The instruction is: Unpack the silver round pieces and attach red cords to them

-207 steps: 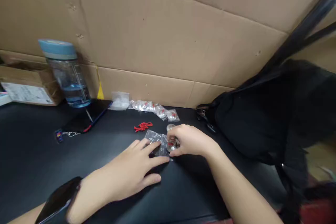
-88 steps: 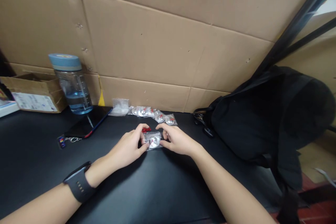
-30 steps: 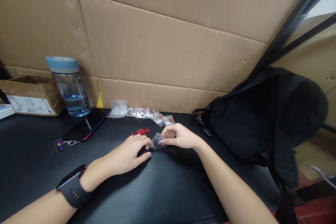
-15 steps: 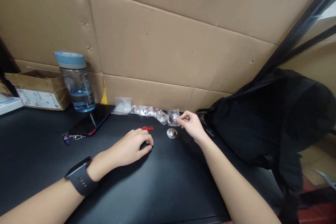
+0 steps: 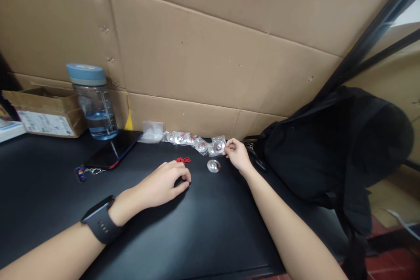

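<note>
bagged disc sits at the back of the black table, last in a row of small clear bags along the cardboard wall. head view: r hand at approx 12 o'clock from centre, fingertips pinched narrow on that bag's right edge. bare silver disc lies loose just at 7 o'clock of it, not touched. l hand rests palm down, fingers curled loosely, holding nothing visible; red cord just at 1 o'clock of its knuckles. black watch on l wrist. water bottle, phone at 10 o'clock; black backpack at 3 o'clock.
</note>
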`<action>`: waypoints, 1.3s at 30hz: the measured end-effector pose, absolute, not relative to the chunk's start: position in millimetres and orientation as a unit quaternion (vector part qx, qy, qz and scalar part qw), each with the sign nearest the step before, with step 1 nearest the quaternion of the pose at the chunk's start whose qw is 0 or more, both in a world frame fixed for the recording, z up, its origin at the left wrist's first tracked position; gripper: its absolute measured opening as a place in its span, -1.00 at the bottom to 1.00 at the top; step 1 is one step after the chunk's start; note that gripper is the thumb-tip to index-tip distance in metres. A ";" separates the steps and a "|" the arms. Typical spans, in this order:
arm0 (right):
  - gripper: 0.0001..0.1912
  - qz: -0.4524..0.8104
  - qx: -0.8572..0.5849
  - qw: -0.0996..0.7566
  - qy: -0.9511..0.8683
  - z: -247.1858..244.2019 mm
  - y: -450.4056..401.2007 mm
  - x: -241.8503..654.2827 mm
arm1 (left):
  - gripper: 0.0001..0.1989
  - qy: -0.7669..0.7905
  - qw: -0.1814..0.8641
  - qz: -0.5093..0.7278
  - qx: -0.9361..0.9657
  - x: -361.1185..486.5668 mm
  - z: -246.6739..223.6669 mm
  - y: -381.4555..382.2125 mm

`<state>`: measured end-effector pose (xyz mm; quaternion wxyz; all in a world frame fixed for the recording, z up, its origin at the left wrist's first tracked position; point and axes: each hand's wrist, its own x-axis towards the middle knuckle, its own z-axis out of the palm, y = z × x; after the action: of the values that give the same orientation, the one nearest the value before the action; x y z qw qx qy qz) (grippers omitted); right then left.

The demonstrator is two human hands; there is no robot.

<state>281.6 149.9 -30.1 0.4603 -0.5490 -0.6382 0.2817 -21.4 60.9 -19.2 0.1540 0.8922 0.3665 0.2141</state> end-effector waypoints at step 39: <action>-0.66 0.193 -0.434 0.169 -0.863 7.8 111.7 265.1 | -0.86 0.388 0.131 0.213 0.887 -23.5 -20.8 65.3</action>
<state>265.1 111.7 7.8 0.1690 -0.4345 -0.8634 0.1930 -23.5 65.3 -20.8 0.1311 0.8874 0.3876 0.2126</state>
